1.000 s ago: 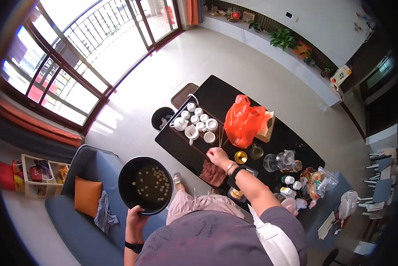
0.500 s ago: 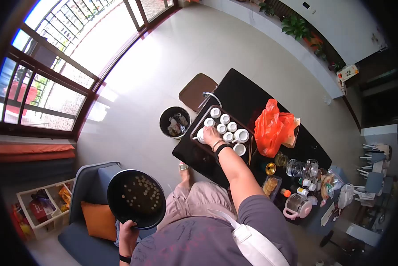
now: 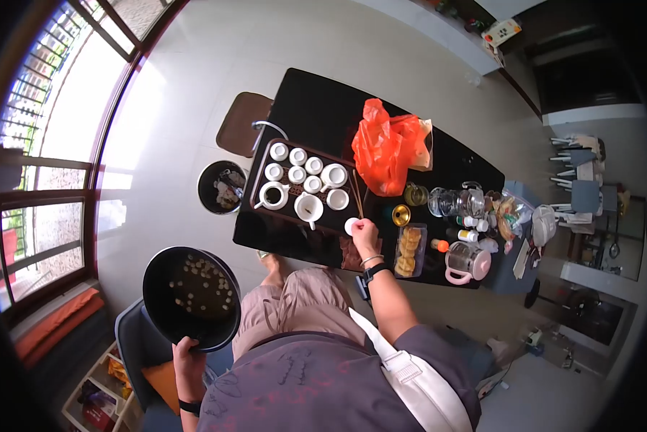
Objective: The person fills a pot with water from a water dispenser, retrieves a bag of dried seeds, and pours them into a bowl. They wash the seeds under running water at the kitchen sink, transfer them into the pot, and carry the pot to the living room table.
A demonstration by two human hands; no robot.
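Observation:
My left hand (image 3: 186,348) grips the rim of a black basin (image 3: 194,333), tilted, with several small pale round pieces inside. My right hand (image 3: 364,233) pinches a small white teapot lid (image 3: 351,226) at the table's near side. Left of that hand, a dark tea tray (image 3: 283,217) carries a white teapot (image 3: 271,193), uncovered and dark inside. Beside the teapot is a white pitcher (image 3: 308,207) with something dark in it. Several small white cups (image 3: 297,174) stand behind them, and a white bowl-like cup (image 3: 337,199) sits to the right.
A red plastic bag (image 3: 385,151) lies on the black table (image 3: 309,104). To the right are a box of pastries (image 3: 408,252), a glass jug (image 3: 453,201) and a pink-handled kettle (image 3: 469,261). A waste bin (image 3: 207,189) and a brown stool (image 3: 241,122) stand left of the table.
My right hand has moved right from the teapot to the table's near side, carrying the lid. The teapot now shows its dark inside. My left hand still holds the basin, and the view has shifted.

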